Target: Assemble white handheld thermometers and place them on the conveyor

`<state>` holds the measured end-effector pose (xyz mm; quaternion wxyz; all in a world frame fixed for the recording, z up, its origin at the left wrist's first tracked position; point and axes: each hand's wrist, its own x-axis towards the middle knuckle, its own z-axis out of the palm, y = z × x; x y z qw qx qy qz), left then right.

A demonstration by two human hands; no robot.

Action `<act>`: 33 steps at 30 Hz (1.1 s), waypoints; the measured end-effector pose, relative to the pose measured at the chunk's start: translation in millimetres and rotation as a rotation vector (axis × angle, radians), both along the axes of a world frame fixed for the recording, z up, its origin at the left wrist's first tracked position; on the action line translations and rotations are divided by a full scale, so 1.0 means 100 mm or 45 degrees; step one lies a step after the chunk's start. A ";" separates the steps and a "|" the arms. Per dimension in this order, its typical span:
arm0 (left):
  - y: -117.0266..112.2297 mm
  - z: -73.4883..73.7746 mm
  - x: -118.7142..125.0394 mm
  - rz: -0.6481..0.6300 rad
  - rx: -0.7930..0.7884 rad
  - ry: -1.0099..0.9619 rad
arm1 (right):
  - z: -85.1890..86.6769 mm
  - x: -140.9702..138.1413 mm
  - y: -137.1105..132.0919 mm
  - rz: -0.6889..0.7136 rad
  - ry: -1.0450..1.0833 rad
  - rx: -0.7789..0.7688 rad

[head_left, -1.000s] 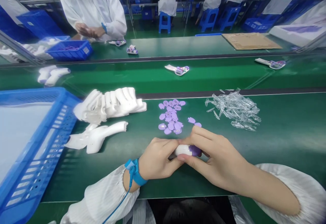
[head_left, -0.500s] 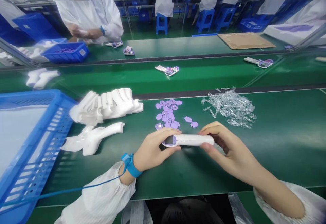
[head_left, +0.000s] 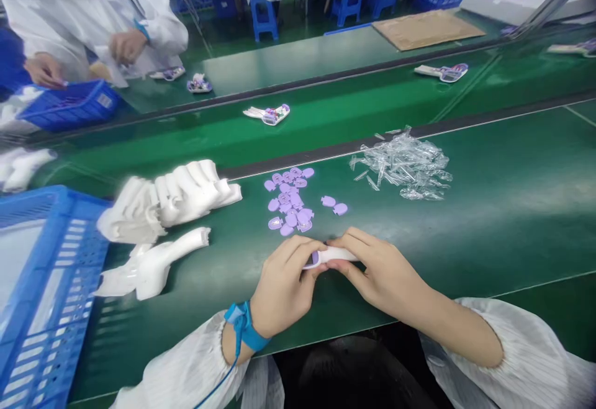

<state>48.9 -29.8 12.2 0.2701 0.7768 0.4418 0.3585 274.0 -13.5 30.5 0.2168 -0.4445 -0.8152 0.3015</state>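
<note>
Both my hands are closed on one white plastic shell with a purple insert [head_left: 326, 256], held just above the green table near its front edge. My left hand [head_left: 285, 282], with a blue wrist strap, pinches the purple end. My right hand [head_left: 379, 272] wraps its fingers over the white end. Just beyond my fingers lies a cluster of small purple pieces [head_left: 291, 202]. To the left are a row of stacked white shells [head_left: 172, 195] and loose white shells [head_left: 149, 263].
A pile of clear plastic bits [head_left: 403, 164] lies to the right. A blue crate [head_left: 41, 291] stands at the left edge. Assembled parts [head_left: 267, 113] ride the conveyor belt behind. A person in white [head_left: 116, 18] works opposite by a small blue bin [head_left: 69, 103].
My hands have drawn together over the shell, which earlier was held stretched out between them. The view has tilted, and the parts on the belt have shifted left.
</note>
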 end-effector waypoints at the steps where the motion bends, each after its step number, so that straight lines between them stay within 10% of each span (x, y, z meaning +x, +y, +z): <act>1: 0.02 -0.01 0.00 -0.011 -0.004 0.000 | -0.02 0.00 0.01 -0.006 0.012 -0.012; 6: 0.15 -0.12 -0.12 -0.067 0.074 -0.047 | -0.05 0.09 0.15 -0.114 0.110 -0.258; 10: 0.23 -0.19 -0.24 -0.207 0.249 0.025 | -0.03 0.25 0.21 -0.279 0.337 -0.826; 18: 0.26 -0.20 -0.21 -0.488 0.372 -0.054 | -0.16 0.26 -0.05 0.046 1.011 -1.975; 33: 0.06 -0.27 -0.12 -0.428 0.432 -0.049 | -0.28 0.16 -0.38 -0.248 1.229 -2.227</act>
